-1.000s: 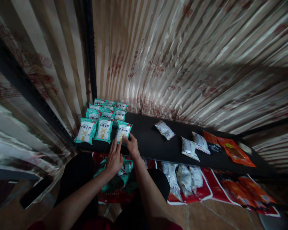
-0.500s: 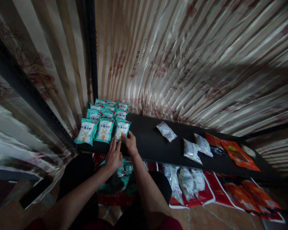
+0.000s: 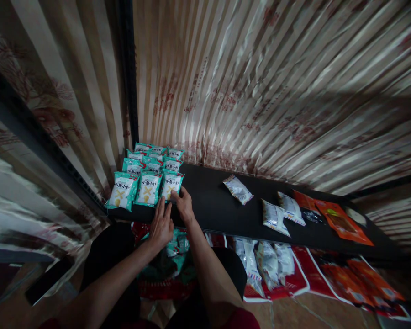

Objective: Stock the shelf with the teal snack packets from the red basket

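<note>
Teal-and-white snack bags stand in rows at the left end of a black shelf. My right hand is at the lower right corner of the front right snack bag, its thumb on the bag's face and its fingers round the right edge. Just left of it, my left hand is open, fingers stretched out, their tips at the bottom edge of the same bag. Two more teal bags complete the front row, leaning slightly back.
Silver-white snack bags and orange packets lie farther right on the shelf. Below the shelf, red bags hold teal packets, silver packets and orange packets. A striped curtain and dark metal post border the shelf.
The front right bag has shifted slightly left towards its neighbour, with my right hand moving along with it. My left hand has hardly moved.
</note>
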`<state>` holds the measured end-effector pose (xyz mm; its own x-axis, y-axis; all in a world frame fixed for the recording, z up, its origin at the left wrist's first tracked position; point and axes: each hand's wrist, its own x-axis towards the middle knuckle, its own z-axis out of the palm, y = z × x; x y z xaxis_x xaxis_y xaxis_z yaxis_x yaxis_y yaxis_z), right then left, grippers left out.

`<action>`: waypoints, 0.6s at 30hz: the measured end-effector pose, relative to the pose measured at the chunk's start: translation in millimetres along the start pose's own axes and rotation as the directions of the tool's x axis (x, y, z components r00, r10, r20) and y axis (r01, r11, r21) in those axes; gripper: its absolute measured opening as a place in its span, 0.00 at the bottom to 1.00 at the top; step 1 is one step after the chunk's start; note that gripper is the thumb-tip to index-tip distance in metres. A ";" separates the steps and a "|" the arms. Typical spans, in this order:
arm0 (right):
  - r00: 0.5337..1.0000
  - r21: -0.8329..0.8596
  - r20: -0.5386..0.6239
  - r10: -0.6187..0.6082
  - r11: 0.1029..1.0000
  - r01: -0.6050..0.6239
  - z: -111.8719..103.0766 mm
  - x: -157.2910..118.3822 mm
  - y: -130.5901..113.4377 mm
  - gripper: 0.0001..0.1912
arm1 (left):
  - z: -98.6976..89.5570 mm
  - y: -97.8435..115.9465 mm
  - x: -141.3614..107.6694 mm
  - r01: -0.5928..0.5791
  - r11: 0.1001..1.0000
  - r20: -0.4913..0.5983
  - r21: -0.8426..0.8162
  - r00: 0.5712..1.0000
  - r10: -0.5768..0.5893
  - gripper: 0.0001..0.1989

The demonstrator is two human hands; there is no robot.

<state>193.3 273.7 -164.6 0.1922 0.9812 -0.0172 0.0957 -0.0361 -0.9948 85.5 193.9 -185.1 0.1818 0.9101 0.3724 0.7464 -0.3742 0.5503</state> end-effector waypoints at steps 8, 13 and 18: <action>1.000 -0.018 -0.006 -0.005 1.000 0.005 3.5 3.0 0.7 0.20 | 0.5 0.8 1.3 -0.016 1.000 -0.008 -0.006 1.000 0.016 0.27; 0.999 -0.074 -0.012 -0.039 0.996 0.039 5.6 6.3 1.5 0.19 | -0.8 0.2 0.9 -0.032 0.999 -0.014 0.008 0.999 0.032 0.27; 0.999 -0.094 -0.027 -0.042 0.995 0.039 5.8 7.6 -0.2 0.23 | 0.7 -1.4 2.5 -0.038 0.999 -0.015 0.000 0.999 0.038 0.27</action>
<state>189.1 282.3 -165.1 0.2146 0.9763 0.0273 0.1942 -0.0153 -0.9808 85.3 196.8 -185.5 0.2000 0.8926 0.4041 0.7392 -0.4082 0.5357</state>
